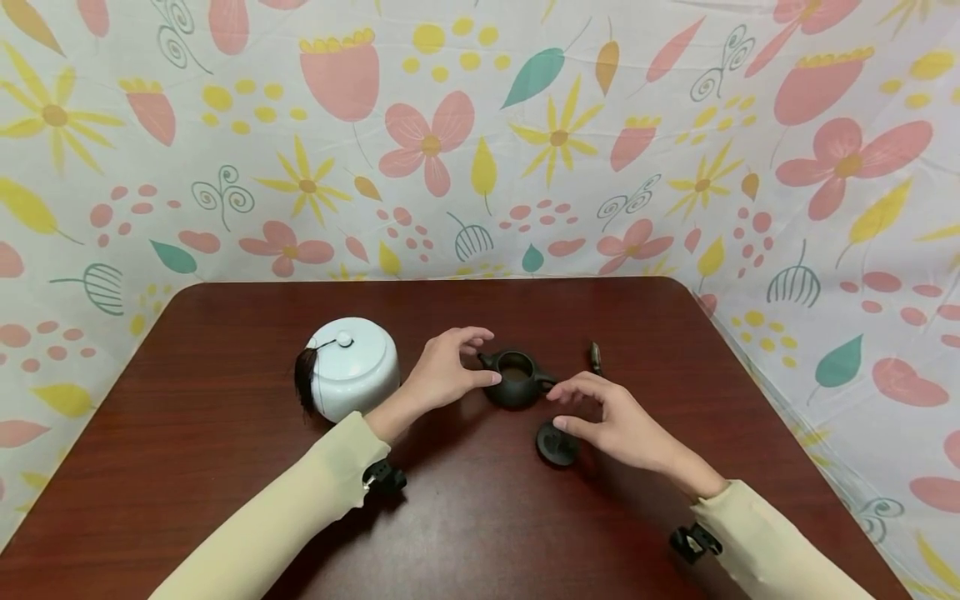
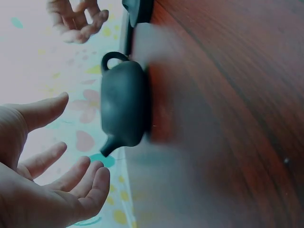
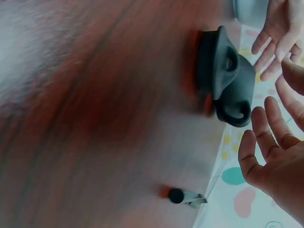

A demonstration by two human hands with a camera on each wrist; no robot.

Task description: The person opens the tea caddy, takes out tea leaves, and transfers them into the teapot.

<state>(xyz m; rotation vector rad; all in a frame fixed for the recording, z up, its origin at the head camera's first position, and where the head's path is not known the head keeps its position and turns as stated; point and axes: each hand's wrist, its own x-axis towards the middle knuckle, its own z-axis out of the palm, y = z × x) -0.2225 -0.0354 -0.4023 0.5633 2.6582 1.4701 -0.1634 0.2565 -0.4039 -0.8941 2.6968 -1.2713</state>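
Observation:
A small dark teapot stands upright and uncovered on the table, its spout toward my left hand and its loop handle toward my right. My left hand is held by the spout side, thumb and fingers spread apart, with nothing in it. In the left wrist view a gap shows between those fingers and the teapot. My right hand hovers near the handle with relaxed, slightly bent fingers and holds nothing. Partly below it lies the round dark lid, loop knob up in the right wrist view.
A white lidded jar with a dark tassel stands left of my left hand. Behind my right hand lies a small slim object, dark with a metallic part. A flower-patterned cloth hangs behind the reddish-brown table.

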